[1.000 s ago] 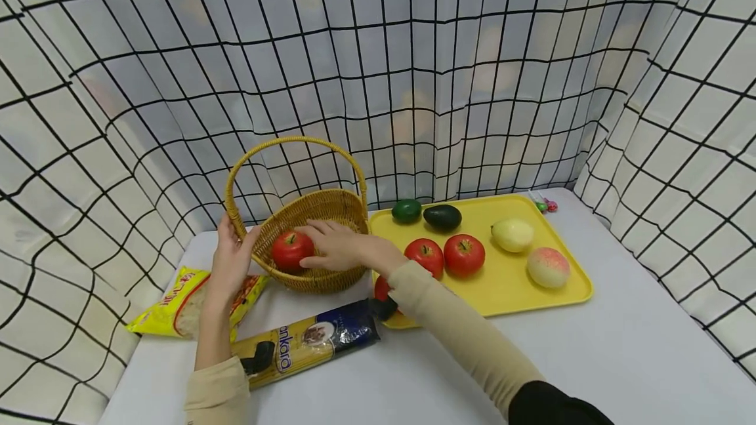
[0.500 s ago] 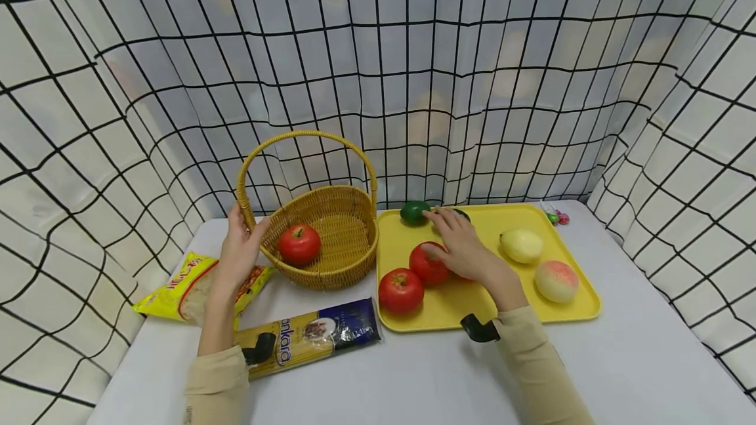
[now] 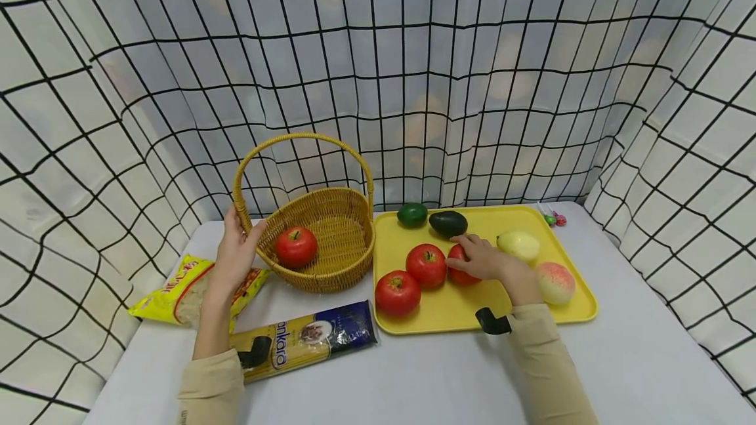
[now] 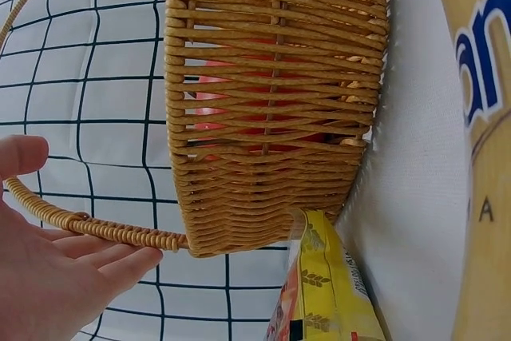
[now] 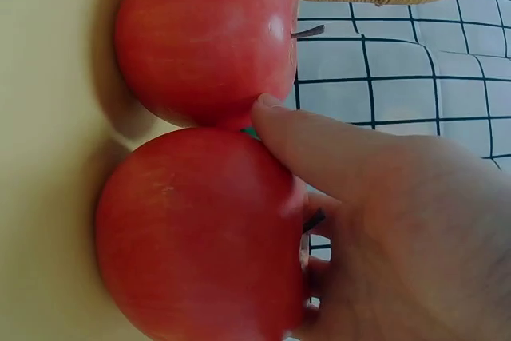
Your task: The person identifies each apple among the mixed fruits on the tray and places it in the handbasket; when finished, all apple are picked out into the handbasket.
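Observation:
My left hand (image 3: 235,256) is at the left side of the wicker basket (image 3: 336,276), beside the foot of its arched handle (image 4: 128,231). In the left wrist view its fingers lie fairly straight against the handle, thumb raised apart. One red apple (image 3: 296,246) sits in the basket. On the yellow tray (image 3: 502,303), my right hand (image 3: 485,260) is over the top of a red apple (image 5: 200,237), its thumb beside it and fingers partly hidden behind. A second red apple (image 3: 426,265) touches that one, and a third red apple (image 3: 398,293) lies nearer the front-left corner.
Two dark green avocados (image 3: 447,223) lie at the tray's back. A yellow lemon-like fruit (image 3: 518,245) and a peach (image 3: 555,283) are on its right. A pasta packet (image 3: 313,338) and a yellow bag (image 3: 183,290) lie at left. Black netting (image 3: 413,90) encloses the table.
My right hand has left the apple in the basket, moved right across the tray, passed over the avocado and come down over an apple. The left hand stays at the basket handle.

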Demonstrator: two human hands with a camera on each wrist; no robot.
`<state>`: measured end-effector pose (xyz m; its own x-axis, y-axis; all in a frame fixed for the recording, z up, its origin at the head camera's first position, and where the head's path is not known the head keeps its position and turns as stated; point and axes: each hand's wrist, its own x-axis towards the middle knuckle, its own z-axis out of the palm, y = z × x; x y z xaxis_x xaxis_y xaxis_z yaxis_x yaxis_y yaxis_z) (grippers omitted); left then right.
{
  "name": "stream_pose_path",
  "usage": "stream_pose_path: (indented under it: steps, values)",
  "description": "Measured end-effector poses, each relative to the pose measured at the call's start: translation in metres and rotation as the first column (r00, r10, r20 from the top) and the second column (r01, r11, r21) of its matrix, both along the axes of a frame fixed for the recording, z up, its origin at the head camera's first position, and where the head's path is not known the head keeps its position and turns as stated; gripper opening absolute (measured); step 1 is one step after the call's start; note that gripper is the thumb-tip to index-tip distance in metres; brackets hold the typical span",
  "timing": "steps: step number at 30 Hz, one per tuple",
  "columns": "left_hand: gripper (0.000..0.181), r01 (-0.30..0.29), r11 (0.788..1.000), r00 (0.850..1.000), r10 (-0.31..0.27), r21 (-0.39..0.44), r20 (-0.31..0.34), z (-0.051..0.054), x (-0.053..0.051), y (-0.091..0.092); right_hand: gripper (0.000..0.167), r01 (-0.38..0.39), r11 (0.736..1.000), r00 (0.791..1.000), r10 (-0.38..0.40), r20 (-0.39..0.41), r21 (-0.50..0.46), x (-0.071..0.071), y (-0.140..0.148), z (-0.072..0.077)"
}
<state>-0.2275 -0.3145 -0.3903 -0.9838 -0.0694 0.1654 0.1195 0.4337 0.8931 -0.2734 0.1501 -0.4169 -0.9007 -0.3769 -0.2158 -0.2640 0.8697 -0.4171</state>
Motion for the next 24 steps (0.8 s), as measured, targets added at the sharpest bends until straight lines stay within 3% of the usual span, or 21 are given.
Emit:
stream_pose_path:
  steps: [15, 24]
  values:
    - [0.084, -0.012, 1.000, 1.000, 0.012, 0.004, -0.005, 0.0025, -0.0002, -0.0004, 0.044, -0.043, 0.998, 0.999, 0.042, -0.011, -0.042, -0.0038, 0.0004, -0.0004]
    - [0.086, -0.006, 1.000, 1.000, 0.006, 0.015, 0.014, 0.0019, -0.0023, 0.0000, 0.042, -0.049, 0.998, 0.998, 0.051, 0.043, -0.040, -0.0024, 0.0026, -0.0004]
